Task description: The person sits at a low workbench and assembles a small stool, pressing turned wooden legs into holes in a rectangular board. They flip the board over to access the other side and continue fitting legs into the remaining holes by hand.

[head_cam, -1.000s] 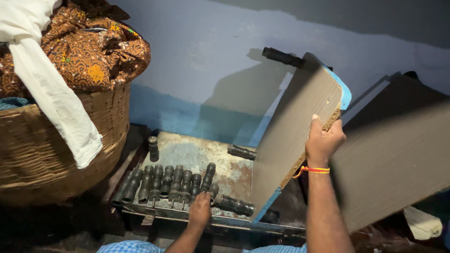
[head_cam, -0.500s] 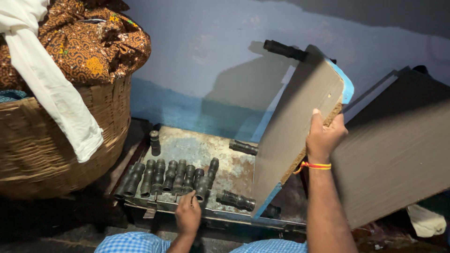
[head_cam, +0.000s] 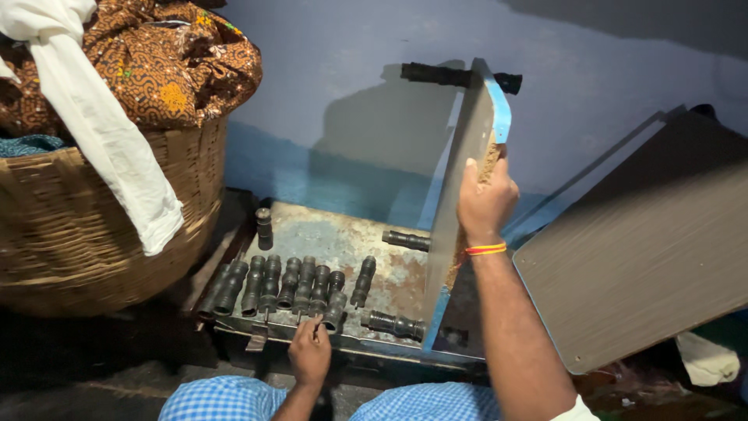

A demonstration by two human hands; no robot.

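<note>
A rusty blue metal tray (head_cam: pixel 343 238) lies on the floor by the wall, with several black ribbed cylinders (head_cam: pixel 284 284) lined up along its near edge. My left hand (head_cam: pixel 310 352) rests at that edge and touches the nearest cylinder (head_cam: pixel 335 310). More cylinders lie loose, one (head_cam: pixel 405 240) further back and one (head_cam: pixel 396 323) at the front. My right hand (head_cam: pixel 485 204) grips the edge of a grey board with blue trim (head_cam: pixel 461 187), holding it nearly upright over the tray's right side. A black roller (head_cam: pixel 456 76) sticks out behind the board's top.
A big wicker basket (head_cam: pixel 93 226) full of brown patterned and white cloth stands at the left. Another grey board (head_cam: pixel 647 242) leans against the blue and white wall at the right. My checked blue garment (head_cam: pixel 226 399) shows at the bottom.
My right hand has tilted the grey board more upright and edge-on. My left hand has drawn back from among the cylinders to the tray's near edge.
</note>
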